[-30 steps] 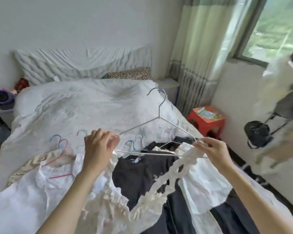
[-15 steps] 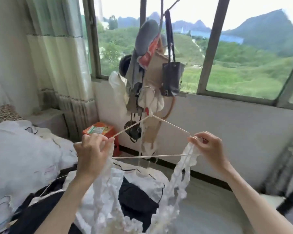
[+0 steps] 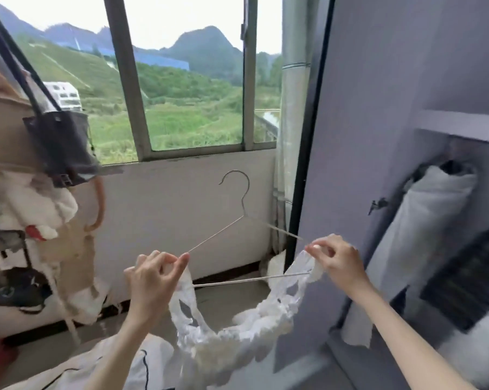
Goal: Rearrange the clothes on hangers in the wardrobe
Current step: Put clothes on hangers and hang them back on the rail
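Up front in the head view, both hands hold a wire hanger (image 3: 239, 220) out in the air, hook up, in front of the wall below the window (image 3: 181, 80). The left hand (image 3: 153, 280) pinches the hanger's left end, thumb and fingers curled round the wire and the strap of a white lace garment (image 3: 237, 327). The right hand (image 3: 336, 260) pinches the right end the same way, fingers closed on wire and lace together. The garment's two frilled straps run up to the hanger's ends and its body sags in a loop between the hands, below the bottom bar, hanging well above the floor.

To the right stands the wardrobe (image 3: 378, 136), its grey door edge just beside the right hand; inside it a shelf (image 3: 463, 125) sits above a white garment (image 3: 423, 220) and a dark striped one (image 3: 468, 282), both blurred. At the left a rack carries a dark bag (image 3: 63, 147) on long straps, tan cloth (image 3: 9, 130) and pale clothes (image 3: 26, 204), all crowded together. White bedding (image 3: 102, 370) shows at the bottom edge, under the left forearm
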The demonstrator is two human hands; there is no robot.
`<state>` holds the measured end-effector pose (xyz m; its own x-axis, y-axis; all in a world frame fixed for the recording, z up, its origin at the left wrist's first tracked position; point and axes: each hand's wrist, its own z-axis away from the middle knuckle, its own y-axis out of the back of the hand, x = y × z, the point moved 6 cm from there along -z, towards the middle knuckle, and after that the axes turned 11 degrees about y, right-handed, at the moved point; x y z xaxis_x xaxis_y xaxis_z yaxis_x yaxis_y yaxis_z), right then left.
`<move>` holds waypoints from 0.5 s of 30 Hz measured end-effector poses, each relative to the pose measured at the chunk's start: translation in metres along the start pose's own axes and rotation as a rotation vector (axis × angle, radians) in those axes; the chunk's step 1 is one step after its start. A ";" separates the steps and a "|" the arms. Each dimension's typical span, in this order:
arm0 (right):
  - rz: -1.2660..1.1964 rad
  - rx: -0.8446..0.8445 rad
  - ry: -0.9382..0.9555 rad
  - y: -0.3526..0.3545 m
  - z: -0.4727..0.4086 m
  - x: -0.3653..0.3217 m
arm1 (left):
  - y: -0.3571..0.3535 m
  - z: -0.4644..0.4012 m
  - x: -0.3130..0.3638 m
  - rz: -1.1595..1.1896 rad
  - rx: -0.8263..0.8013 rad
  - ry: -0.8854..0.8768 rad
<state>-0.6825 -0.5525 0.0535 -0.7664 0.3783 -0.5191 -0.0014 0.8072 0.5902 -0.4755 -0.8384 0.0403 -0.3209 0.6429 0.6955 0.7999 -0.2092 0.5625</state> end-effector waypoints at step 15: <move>0.304 0.202 -0.299 0.149 0.116 0.054 | -0.151 0.024 0.145 0.258 -0.360 -0.281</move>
<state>-0.6496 -0.3588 0.0415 -0.4937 0.7013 -0.5141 0.3422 0.7002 0.6265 -0.6307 -0.6960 0.0462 0.0511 0.6994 0.7129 0.5941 -0.5951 0.5413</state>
